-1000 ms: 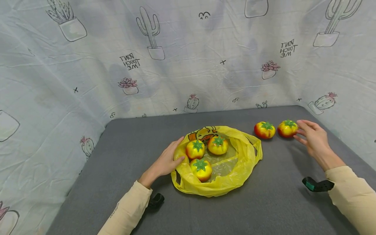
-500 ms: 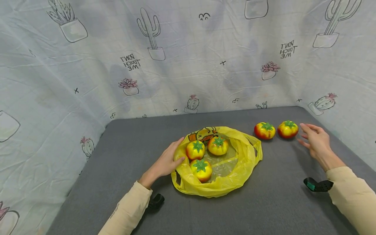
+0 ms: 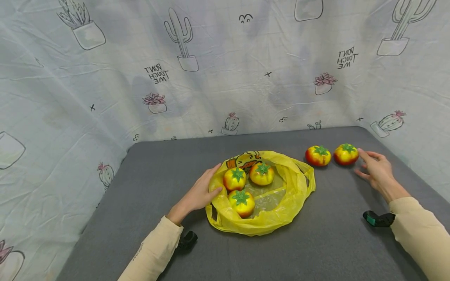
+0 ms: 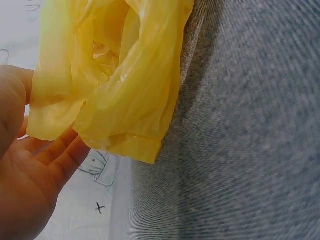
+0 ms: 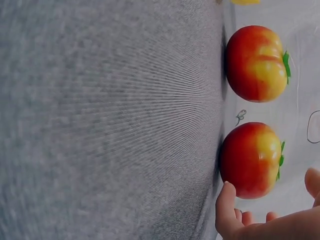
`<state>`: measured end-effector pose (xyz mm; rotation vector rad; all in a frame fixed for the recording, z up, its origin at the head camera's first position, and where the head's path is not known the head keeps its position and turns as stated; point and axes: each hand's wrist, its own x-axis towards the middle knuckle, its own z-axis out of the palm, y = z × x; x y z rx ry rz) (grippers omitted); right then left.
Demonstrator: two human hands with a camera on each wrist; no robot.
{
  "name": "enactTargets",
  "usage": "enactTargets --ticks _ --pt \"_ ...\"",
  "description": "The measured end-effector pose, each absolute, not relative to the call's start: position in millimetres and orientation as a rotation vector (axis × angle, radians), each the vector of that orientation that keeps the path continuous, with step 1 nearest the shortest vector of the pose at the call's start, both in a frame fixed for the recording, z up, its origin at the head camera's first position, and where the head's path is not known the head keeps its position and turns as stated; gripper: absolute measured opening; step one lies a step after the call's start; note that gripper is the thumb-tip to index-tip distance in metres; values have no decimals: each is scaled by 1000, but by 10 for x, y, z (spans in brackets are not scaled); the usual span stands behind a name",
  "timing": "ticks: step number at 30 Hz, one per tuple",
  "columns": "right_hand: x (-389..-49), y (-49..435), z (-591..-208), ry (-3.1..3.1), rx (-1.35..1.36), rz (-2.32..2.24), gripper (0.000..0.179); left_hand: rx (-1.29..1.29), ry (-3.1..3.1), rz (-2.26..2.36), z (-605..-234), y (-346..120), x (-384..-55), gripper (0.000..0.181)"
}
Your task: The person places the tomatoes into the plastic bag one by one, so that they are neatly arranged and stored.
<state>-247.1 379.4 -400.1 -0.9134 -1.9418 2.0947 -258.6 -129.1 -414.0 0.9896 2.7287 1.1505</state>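
A yellow plastic bag (image 3: 277, 222) lies with its mouth wide, holding three yellow-red tomatoes with green star-shaped tops, one of them the front tomato (image 3: 241, 203). My left hand (image 3: 200, 191) rests against the bag's left rim, thumb and fingers spread around the bulge there. In the left wrist view, yellow plastic (image 4: 130, 100) hides the fingertips. To the right, my right hand (image 3: 377, 169) is beside the outer tomato (image 5: 250, 160), fingers loosely bent and gripping nothing. One fingertip overlaps that tomato's edge; I cannot tell if it touches. A second loose tomato (image 3: 318, 156) sits just left of it.
A grey cloth-covered table (image 3: 158, 168) carries everything. Behind and at both sides hangs a pale curtain (image 3: 211, 97) printed with cactus drawings. Black wrist straps (image 3: 377, 219) stick out below both sleeves.
My right hand drew back slightly to the right from the outer tomato, then came a little nearer to it again. The left hand, bag and tomatoes look unmoved.
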Motion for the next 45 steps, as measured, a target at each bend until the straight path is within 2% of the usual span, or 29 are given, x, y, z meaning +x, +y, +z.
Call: enactTargets --ticks 4,18,22,32,45 --pt "-2521 3800 -4039 -2040 -882 2066 91 991 2730 1147 -4150 -1292 -2589 70" --pt "-2644 3759 -4129 -2096 -826 2049 114 962 2723 1139 -4157 -1285 -2609 71" --pt "-2675 3751 -4118 -2120 -851 2023 114 958 2719 1141 -4156 -1281 -2612 70" --pt "-2731 3689 -4119 -2303 -771 1871 98 1019 2733 1155 -4177 -1294 -2606 70" --pt "-2752 3683 -4128 -2434 -732 1750 103 1007 2730 1152 -4169 -1297 -2607 71"
